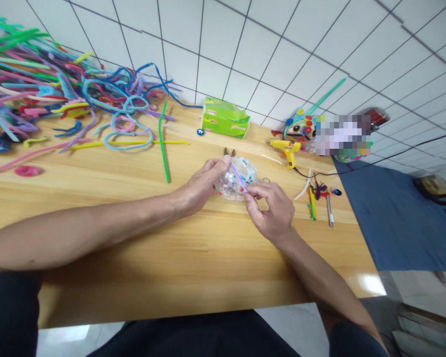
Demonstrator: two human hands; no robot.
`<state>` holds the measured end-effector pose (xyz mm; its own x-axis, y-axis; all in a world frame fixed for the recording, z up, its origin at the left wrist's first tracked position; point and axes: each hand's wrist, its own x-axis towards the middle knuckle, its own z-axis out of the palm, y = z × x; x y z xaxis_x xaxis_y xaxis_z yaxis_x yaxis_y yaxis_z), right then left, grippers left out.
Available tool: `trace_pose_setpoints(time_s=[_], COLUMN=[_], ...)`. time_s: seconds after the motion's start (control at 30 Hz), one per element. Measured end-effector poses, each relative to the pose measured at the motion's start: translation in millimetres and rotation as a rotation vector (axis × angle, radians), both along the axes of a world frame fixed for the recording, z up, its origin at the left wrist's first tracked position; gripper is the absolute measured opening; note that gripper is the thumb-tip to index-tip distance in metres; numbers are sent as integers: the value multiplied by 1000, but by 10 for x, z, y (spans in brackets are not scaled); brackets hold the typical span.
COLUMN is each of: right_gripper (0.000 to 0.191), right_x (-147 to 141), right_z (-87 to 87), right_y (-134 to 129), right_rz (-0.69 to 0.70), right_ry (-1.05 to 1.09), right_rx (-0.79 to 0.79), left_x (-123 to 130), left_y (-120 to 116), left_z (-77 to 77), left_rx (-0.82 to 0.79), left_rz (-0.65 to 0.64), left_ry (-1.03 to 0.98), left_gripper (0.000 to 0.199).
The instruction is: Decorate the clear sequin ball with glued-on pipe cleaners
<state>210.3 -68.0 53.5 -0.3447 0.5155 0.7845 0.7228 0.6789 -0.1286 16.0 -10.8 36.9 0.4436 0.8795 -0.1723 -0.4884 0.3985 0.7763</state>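
Head view, item one: your left hand point(202, 184) is closing around the left side of a clear, speckled piece point(233, 189). Your thumb is lying along its top, near the upper end of a purple strip point(238, 175); your fingers are curving behind, their tips partly hiding.

Item two: your right hand point(273, 209) is pinching, thumb and forefinger coming together at the strip's lower end, with the other fingers curling in.

Item three: the clear piece, bearing blue and red dots, is sitting between your two hands, around the middle of the table point(159, 277), between its front and back edges. The strip is running slantwise across it. A dark pronged tip point(229, 151) is showing just beyond your left thumb.

Surrounding stock: a heap of fuzzy stems point(52, 94) is filling the back left corner. One green stem point(163, 148) is lying apart, left of your hands. Along the back edge, a green packet point(225, 118) is resting beside a blue button point(200, 132). Toward the back right corner, a yellow glue gun point(288, 149) is lying. Nearer the right edge, a white stick point(304, 186), a yellow tool point(312, 202) and a pale pen-like tool point(330, 210) are lying.
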Motion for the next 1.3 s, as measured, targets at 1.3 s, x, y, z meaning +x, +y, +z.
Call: trace_pose_setpoints(time_s=[1.3], right_gripper=[62], right_x=[18], right_z=[-127], right_y=[-17], right_rz=[43], right_ry=[-125], right_rx=[14], left_x=[-125], left_y=[-86], left_z=[9], left_rx=[397], left_rz=[-24], left_ry=[370], left_gripper=[62])
